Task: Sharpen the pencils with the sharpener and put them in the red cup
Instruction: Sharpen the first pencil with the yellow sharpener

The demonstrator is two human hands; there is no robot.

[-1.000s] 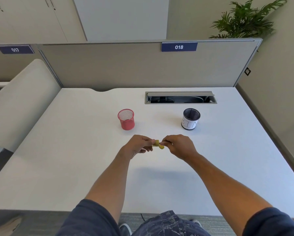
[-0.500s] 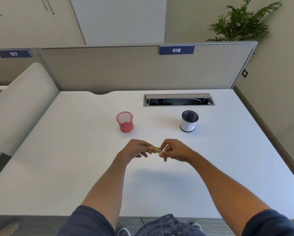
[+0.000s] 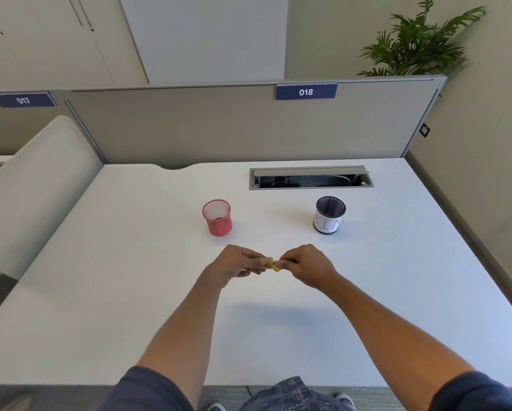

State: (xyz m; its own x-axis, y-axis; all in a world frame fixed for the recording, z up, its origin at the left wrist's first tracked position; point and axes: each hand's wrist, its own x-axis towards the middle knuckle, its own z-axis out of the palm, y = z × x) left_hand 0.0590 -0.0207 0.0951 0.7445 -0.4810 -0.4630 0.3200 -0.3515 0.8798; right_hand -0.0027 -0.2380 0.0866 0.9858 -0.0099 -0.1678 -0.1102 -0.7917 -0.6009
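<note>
Both hands meet above the middle of the white surface (image 3: 130, 292), with the left hand (image 3: 234, 264) and the right hand (image 3: 306, 266) each pinching a small yellow sharpener (image 3: 272, 264) between their fingers; any pencil there is too hidden to make out. The red cup (image 3: 217, 218) stands upright on the surface beyond the left hand, well apart from it. The black cup (image 3: 328, 215) with a white paper label stands to its right, beyond the right hand.

red mesh cup (image 3: 217, 218), matt desk (image 3: 130, 277)
</note>
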